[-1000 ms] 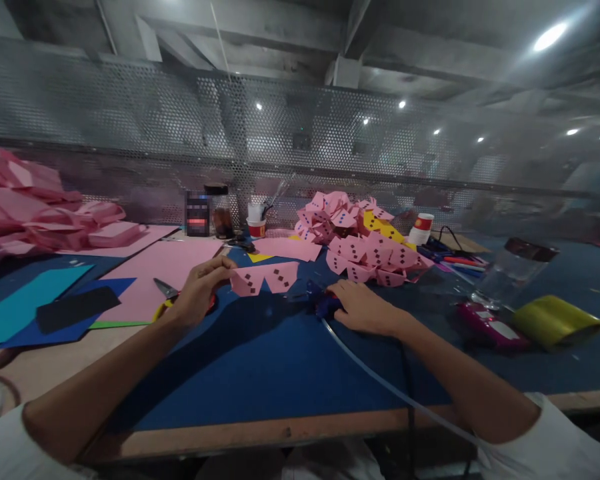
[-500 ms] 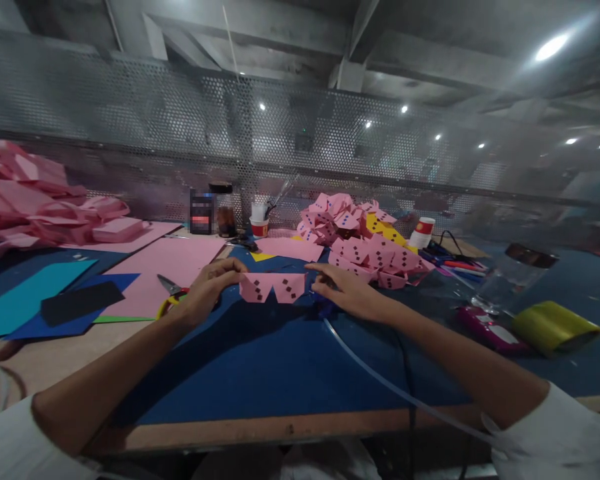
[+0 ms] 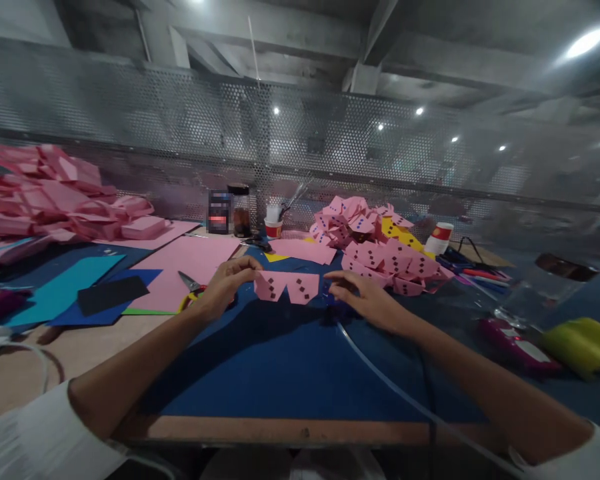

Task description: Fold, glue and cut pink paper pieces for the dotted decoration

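My left hand (image 3: 225, 287) pinches the upper left corner of a folded pink paper piece (image 3: 303, 288), which has dark diamond marks and a V-shaped notch in its lower edge. Just off the paper's right end is my right hand (image 3: 367, 297), its fingers bent and apart with nothing between them. Partly hidden beside those fingers lies a blue object (image 3: 336, 310) whose kind I cannot make out; a pale cord (image 3: 375, 367) runs from near it toward the table edge. Scissors (image 3: 193, 290) with yellow and red handles lie behind my left wrist.
A blue mat (image 3: 280, 380) covers the worktop. Marked pink pieces (image 3: 390, 263) are heaped at the back right, and plain pink paper strips (image 3: 65, 193) at the back left. Coloured sheets (image 3: 80, 280) lie left. A jar (image 3: 545, 293) and yellow roll (image 3: 585, 343) stand out at right.
The view has turned slightly left, so the scene sits farther right. My left hand keeps the pink paper piece; the gap between my right fingertips and its right end looks slightly wider.
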### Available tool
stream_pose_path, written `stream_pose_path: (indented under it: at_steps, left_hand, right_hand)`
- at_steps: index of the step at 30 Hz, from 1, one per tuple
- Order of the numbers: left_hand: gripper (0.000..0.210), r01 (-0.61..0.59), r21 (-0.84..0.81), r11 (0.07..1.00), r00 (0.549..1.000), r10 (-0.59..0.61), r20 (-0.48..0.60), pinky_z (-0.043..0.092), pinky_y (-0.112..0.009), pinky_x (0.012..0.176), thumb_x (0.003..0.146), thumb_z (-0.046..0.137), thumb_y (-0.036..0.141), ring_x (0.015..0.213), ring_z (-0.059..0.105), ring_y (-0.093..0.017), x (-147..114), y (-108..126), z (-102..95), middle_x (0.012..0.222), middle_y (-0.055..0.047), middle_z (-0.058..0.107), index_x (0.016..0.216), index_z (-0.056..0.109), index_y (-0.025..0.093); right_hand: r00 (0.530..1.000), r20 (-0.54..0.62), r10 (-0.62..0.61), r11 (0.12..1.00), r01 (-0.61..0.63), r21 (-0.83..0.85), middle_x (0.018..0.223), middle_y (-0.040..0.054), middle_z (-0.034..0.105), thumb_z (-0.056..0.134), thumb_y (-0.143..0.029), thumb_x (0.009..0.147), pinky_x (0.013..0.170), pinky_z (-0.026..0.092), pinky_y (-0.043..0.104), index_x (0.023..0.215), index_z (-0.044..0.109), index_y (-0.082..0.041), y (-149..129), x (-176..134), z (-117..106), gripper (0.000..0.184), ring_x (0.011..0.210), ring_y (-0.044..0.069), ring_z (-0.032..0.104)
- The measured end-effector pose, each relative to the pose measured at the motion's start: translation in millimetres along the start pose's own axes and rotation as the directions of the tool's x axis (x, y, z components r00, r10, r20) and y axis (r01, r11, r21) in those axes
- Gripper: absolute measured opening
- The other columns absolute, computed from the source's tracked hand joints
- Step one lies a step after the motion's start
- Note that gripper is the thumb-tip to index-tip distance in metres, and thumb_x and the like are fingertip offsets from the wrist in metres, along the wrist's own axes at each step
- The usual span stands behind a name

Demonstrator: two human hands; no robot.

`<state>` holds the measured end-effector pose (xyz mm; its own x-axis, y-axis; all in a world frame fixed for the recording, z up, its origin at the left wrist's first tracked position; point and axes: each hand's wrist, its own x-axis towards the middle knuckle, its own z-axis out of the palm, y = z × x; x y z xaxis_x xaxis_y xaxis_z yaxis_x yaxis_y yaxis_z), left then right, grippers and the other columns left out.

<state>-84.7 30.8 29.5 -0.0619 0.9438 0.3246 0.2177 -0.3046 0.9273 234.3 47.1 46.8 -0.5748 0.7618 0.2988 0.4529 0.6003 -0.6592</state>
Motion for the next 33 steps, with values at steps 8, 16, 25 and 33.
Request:
stream_pose_path:
  at_steps: [8, 16, 25, 33]
  left_hand:
    - [0.01, -0.024, -0.065, 0.998, 0.999, 0.026, 0.03, 0.046, -0.029, 0.072, 0.074, 0.07, 0.029, 0.073, 0.06, -0.019, 1.5, 1.2, -2.2, 0.073, -0.001, 0.067, 0.072, 0.069, 0.019]
    - [0.007, -0.023, -0.078, 0.997, 0.995, 0.031, 0.093, 0.045, -0.029, 0.072, 0.078, 0.07, 0.027, 0.076, 0.06, -0.019, -0.2, -1.5, -5.3, 0.077, -0.001, 0.067, 0.075, 0.07, 0.02]
    - [0.01, -0.05, -0.049, 0.998, 0.984, 0.058, 0.17, 0.049, -0.031, 0.077, 0.082, 0.067, 0.028, 0.082, 0.064, -0.021, -1.1, 1.5, -8.9, 0.083, -0.002, 0.071, 0.076, 0.072, 0.022]
    - [0.037, 0.081, 0.094, 0.992, 0.959, -0.103, 0.264, 0.058, -0.041, 0.092, 0.09, 0.064, 0.056, 0.113, 0.068, -0.034, 6.5, 0.9, -24.9, 0.112, -0.011, 0.077, 0.091, 0.079, 0.022]
  right_hand:
    - [0.991, -0.025, 0.128, 0.984, -0.13, -0.122, 0.114, 0.0091, 0.074, 0.055, -0.045, 0.101, 0.091, 0.054, 0.041, 0.129, 0.067, -0.02, 6.2, -29.5, -49.3, 0.039, 0.1, 0.026, 0.07]
    - [0.996, 0.082, 0.029, 0.996, -0.022, -0.091, 0.112, 0.008, 0.074, 0.06, -0.036, 0.1, 0.09, 0.054, 0.035, 0.138, 0.061, -0.019, -27.4, 4.5, -28.9, 0.042, 0.099, 0.021, 0.07]
    - [0.99, 0.099, -0.104, 0.987, 0.115, -0.112, 0.105, 0.0053, 0.076, 0.058, -0.032, 0.103, 0.08, 0.048, 0.029, 0.108, 0.073, -0.018, -19.8, 33.3, 15.0, 0.021, 0.092, 0.018, 0.068]
    - [0.969, 0.18, -0.168, 0.959, 0.204, -0.198, 0.105, 0.0072, 0.075, 0.059, -0.021, 0.102, 0.082, 0.047, 0.029, 0.102, 0.072, -0.017, -10.2, 21.9, 26.7, 0.014, 0.094, 0.019, 0.068]
